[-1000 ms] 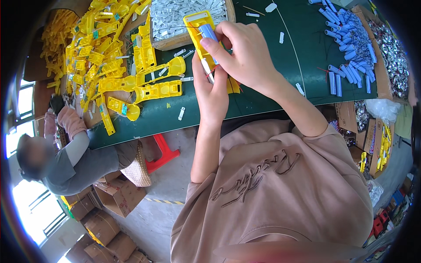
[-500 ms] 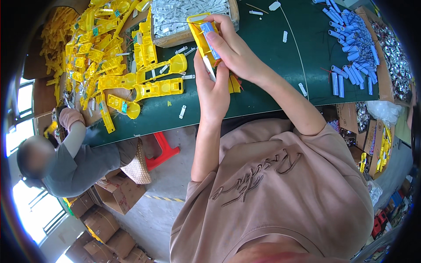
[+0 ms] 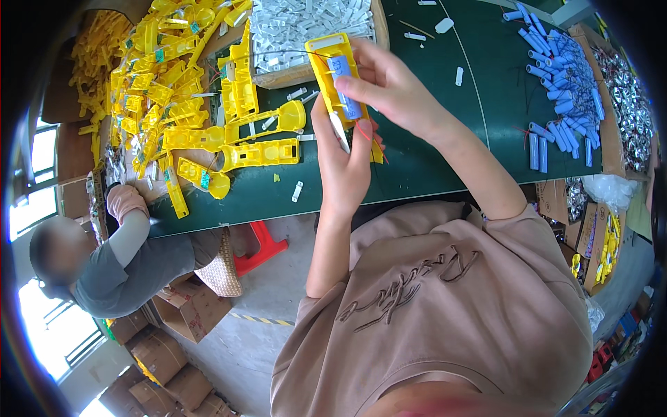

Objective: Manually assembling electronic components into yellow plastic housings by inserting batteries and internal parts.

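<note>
A yellow plastic housing (image 3: 318, 67) is held up over the near part of the table, its open side facing me. Inside it lies a blue cylindrical battery (image 3: 350, 105) with a red wire (image 3: 376, 144) at its lower end and a dark wire at its upper end. My left hand (image 3: 344, 170) is closed around the lower part of the housing, a narrow white piece (image 3: 340, 129) showing by its thumb. From the right, my right hand (image 3: 399, 90) presses its thumb onto the battery, with its other fingers curled round the housing's far edge, partly hidden.
Yellow housings (image 3: 260, 153) pile up at left, beside a carton of clear plastic pieces (image 3: 309, 31). Blue batteries (image 3: 556, 76) with wires are heaped at right, near a box of shiny parts (image 3: 623, 104). A co-worker's gloved hand (image 3: 126, 201) is at the left table edge.
My right thumb has shifted on the battery, uncovering more of it. The housing now faces me more squarely, and the red wire has come into view. The whole view has shifted slightly.
</note>
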`<state>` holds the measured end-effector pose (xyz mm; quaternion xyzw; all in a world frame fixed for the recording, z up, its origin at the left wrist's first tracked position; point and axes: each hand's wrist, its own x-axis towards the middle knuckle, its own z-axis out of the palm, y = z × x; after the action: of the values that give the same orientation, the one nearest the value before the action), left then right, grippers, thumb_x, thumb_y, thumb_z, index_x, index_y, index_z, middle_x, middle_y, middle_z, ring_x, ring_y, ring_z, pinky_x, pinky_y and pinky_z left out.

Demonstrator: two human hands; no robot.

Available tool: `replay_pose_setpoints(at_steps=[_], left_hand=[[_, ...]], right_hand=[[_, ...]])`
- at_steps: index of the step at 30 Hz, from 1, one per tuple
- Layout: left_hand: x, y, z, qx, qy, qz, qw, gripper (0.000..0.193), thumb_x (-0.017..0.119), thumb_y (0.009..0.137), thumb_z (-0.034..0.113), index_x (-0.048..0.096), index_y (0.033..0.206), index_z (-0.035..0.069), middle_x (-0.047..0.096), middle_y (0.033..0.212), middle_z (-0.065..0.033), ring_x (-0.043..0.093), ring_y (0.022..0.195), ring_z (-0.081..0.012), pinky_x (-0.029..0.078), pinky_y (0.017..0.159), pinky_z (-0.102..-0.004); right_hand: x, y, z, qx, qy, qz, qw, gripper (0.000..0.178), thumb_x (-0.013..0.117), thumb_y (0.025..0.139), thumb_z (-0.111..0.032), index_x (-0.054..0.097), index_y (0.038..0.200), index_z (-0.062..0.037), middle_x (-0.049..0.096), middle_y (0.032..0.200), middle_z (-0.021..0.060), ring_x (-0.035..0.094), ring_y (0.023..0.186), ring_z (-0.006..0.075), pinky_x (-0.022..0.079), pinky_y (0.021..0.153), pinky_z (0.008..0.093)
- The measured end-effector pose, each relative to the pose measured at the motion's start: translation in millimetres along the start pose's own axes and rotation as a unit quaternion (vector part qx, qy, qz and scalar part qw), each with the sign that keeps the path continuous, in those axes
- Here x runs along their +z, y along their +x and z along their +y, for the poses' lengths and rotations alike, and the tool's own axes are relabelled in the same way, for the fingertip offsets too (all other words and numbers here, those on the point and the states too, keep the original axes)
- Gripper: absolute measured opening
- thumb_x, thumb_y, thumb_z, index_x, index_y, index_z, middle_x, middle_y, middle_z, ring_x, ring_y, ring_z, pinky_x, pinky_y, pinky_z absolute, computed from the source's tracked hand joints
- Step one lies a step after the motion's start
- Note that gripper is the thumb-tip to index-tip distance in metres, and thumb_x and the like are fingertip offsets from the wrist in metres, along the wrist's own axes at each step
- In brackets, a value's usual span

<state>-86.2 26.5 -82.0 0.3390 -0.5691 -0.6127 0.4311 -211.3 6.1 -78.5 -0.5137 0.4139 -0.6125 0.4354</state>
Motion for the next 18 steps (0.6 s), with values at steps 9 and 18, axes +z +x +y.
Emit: replay_pose_setpoints(at_steps=[9, 18], left_hand=[[1.8, 30.7, -10.5, -0.041, -0.055, 0.027, 0.997, 0.040, 0.042, 0.087, 0.006, 0.025, 0.123, 0.001, 0.050, 0.086, -0.0120, 0.054, 0.066, -0.0133, 0.050, 0.059, -0.0265], [-46.9, 58.4, 26.5, 0.046, 0.128, 0.005, 0.991, 0.061, 0.056, 0.081, 0.010, 0.022, 0.132, 0.000, 0.053, 0.105, -0.0122, 0.053, 0.094, -0.0195, 0.040, 0.085, -0.0297]], right_hand=[[-16.0, 30.2, 1.7, 0.142, 0.061, -0.071, 0.985, 0.040, 0.055, 0.085, -0.026, 0.043, 0.115, -0.0023, 0.056, 0.092, 0.0069, 0.054, 0.082, 0.0106, 0.044, 0.071, 0.0240], [-163.9, 117.7, -35.8, 0.148, -0.055, 0.083, 0.984, 0.058, 0.064, 0.078, -0.027, 0.038, 0.121, 0.0011, 0.054, 0.102, 0.0069, 0.052, 0.094, 0.0124, 0.043, 0.081, 0.0257]])
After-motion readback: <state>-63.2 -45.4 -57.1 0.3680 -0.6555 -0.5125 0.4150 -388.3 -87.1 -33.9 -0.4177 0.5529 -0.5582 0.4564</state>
